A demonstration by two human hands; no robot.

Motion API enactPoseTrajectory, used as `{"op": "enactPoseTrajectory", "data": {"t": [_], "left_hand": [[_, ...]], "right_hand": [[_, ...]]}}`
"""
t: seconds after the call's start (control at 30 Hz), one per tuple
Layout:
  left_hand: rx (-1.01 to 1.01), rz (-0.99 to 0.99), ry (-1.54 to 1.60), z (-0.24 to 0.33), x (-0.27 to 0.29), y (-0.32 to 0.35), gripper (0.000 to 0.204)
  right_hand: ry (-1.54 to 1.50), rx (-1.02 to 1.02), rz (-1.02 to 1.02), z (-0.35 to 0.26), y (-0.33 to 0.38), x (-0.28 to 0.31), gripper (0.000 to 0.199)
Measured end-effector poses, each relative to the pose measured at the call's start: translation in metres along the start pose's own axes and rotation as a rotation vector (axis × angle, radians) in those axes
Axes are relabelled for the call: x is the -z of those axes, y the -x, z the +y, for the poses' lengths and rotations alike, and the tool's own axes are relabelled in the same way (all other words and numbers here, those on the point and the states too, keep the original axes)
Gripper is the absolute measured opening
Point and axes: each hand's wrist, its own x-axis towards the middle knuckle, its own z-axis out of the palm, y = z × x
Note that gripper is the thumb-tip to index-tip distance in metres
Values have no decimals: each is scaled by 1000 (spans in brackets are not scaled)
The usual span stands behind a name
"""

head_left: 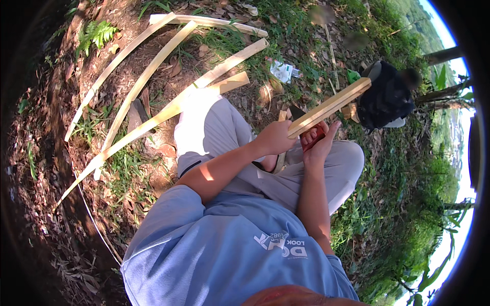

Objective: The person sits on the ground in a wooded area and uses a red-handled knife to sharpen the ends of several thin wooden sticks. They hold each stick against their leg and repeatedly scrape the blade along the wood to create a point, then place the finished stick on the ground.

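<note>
The left hand (274,136) has its fingers wrapped around a split bamboo strip (331,106); the right hand (319,145) steadies it, fingers spread. More bamboo strips (143,81) lie on the ground to the left, and a black bag (385,97) sits just beyond.

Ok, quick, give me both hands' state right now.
Left hand: closed, grip around the pale bamboo strip.
Right hand: partly open against the strip's underside, a reddish thing behind it; grip cannot be told.

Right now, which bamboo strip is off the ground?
The short bamboo strip gripped by the left hand, right hand beside it. The long strips all lie on the dirt at the left.
</note>
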Motion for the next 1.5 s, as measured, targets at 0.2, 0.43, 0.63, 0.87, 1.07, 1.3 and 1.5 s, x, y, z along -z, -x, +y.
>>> {"op": "enactPoseTrajectory", "data": {"t": [0.2, 0.43, 0.63, 0.87, 1.07, 1.3, 1.5], "left_hand": [[73, -1, -337, -3, 36, 37, 35], [-72, 139, -489, -29, 31, 26, 36], [-123, 162, -401, -41, 32, 24, 37], [-196, 73, -346, -38, 53, 43, 67], [-255, 426, -661, -67, 170, 89, 65], [396, 407, -769, -213, 290, 192, 56], [325, 443, -1023, -236, 291, 215, 23]], "right_hand": [[295, 95, -159, 6, 9, -10, 42], [492, -114, -13, 21, -11, -25, 41], [485, 8, -18, 37, -15, -29, 39], [399, 47, -87, 24, 0, -24, 39], [209, -69, -8, 8, 6, -32, 36], [-38, -237, -30, 3, -9, -25, 45], [80, -201, -45, 4, 6, -40, 57]]}}
